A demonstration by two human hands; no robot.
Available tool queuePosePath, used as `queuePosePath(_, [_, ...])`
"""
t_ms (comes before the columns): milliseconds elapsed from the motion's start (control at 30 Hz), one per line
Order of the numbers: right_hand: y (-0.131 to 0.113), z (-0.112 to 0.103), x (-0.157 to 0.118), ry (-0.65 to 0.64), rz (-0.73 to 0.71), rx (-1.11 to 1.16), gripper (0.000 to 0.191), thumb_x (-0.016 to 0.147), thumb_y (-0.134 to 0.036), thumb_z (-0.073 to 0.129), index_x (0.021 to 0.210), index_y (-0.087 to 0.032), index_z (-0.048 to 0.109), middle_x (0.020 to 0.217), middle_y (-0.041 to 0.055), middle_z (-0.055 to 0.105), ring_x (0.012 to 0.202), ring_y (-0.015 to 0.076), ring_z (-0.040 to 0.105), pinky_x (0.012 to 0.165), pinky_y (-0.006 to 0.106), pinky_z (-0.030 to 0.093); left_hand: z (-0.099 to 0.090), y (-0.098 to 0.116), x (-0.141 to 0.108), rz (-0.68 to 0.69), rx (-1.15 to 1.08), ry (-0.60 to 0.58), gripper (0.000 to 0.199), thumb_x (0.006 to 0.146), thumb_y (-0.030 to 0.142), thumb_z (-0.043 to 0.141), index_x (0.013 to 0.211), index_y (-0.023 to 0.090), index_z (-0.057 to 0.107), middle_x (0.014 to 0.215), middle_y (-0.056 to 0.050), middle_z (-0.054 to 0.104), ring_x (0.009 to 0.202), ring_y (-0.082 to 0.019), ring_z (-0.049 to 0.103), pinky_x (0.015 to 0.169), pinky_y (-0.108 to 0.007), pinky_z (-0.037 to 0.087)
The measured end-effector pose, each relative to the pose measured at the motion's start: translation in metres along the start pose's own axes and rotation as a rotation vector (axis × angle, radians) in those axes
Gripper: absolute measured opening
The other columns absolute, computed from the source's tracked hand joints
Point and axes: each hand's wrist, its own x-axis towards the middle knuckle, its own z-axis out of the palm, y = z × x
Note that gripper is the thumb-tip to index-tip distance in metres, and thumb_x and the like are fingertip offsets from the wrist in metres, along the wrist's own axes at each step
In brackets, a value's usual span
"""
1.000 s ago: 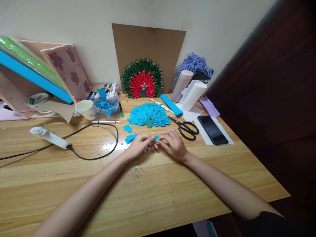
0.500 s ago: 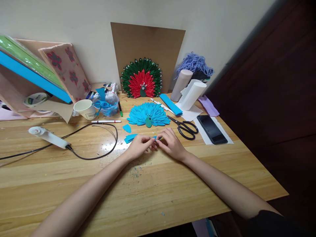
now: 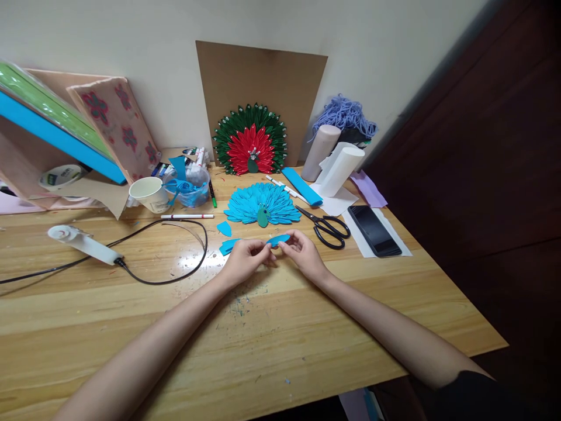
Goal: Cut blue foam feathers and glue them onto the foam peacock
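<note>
A small pointed blue paper piece [image 3: 279, 240] is pinched between both hands. My left hand [image 3: 249, 257] grips its left end, and my right hand [image 3: 300, 248] has the right end between thumb and fingers. Just beyond lies a blue fan-shaped paper peacock [image 3: 245, 203] with a green body. Blue paper strips [image 3: 227, 248] rest beside my left hand, partly hidden by it. A single blue petal [image 3: 224, 228] is a little farther back. Black-handled scissors [image 3: 329, 229] lie to the right of my right hand.
At the left are a white glue gun [image 3: 85, 244] with its looping black cable, a paper cup [image 3: 149, 195] and a tub of blue scraps [image 3: 193, 190]. A red-green peacock [image 3: 236, 146] leans on brown board. A phone [image 3: 374, 231] and white roll [image 3: 344, 169] sit right.
The blue piece, mostly covered by the fingers before, now shows more fully between the hands. My right hand's fingers have shifted along it. The whole view has moved slightly.
</note>
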Motion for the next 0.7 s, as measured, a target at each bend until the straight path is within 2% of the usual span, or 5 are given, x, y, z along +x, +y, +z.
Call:
queuePosePath(100, [-0.0027,0.0025,-0.0018,-0.047,0.032,0.036,0.029,0.072,-0.045,0.064,0.077,-0.019,0.051,0.075,0.0018,0.059,0.071,0.0156,0.058,0.063,0.028,0.050,0.0006,-0.0028,-0.0009,0.044,0.015,-0.024,0.035,0.086,0.038,0.047,0.071,0.013,0.066,0.070,-0.006,0.070,0.062,-0.015,0.063,0.060,-0.023,0.047])
queuePosePath(200, [-0.0049,0.0039,-0.0036,-0.034,0.045,0.035,0.030,0.069,-0.044,0.066,0.075,-0.019,0.050,0.070,0.0004,0.058,0.065,0.0142,0.057,0.059,0.026,0.049,0.0008,-0.0054,-0.0012,0.068,0.078,-0.028,0.034,0.086,0.038,0.047,0.072,0.014,0.067,0.071,-0.006,0.070,0.062,-0.015,0.062,0.060,-0.023,0.046])
queuePosePath(433, [-0.0052,0.0017,-0.0007,-0.002,0.042,-0.005,0.029,0.068,-0.042,0.064,0.067,-0.019,0.047,0.060,-0.0029,0.051,0.054,0.0115,0.050,0.053,0.024,0.043,0.0028,-0.0067,-0.0004,0.074,0.217,0.057,0.032,0.084,0.033,0.048,0.065,0.014,0.065,0.061,-0.004,0.066,0.052,-0.012,0.056,0.050,-0.021,0.040])
queuePosePath(567, [-0.0050,-0.0001,0.0008,-0.011,0.034,-0.025,0.025,0.071,-0.039,0.062,0.065,-0.018,0.050,0.056,-0.0031,0.051,0.052,0.0109,0.048,0.051,0.024,0.040,0.0041,-0.0078,0.0002,0.043,0.186,0.074,0.030,0.084,0.032,0.047,0.066,0.014,0.063,0.061,-0.003,0.066,0.052,-0.012,0.057,0.051,-0.021,0.041])
queuePosePath(700, [-0.0001,-0.0012,0.0032,-0.056,0.059,0.018,0.025,0.074,-0.040,0.060,0.069,-0.016,0.057,0.062,0.0008,0.058,0.054,0.0116,0.051,0.053,0.026,0.043,0.0041,-0.0083,0.0013,0.009,0.107,0.093,0.031,0.084,0.034,0.046,0.065,0.014,0.059,0.059,-0.003,0.064,0.050,-0.012,0.057,0.051,-0.022,0.041])
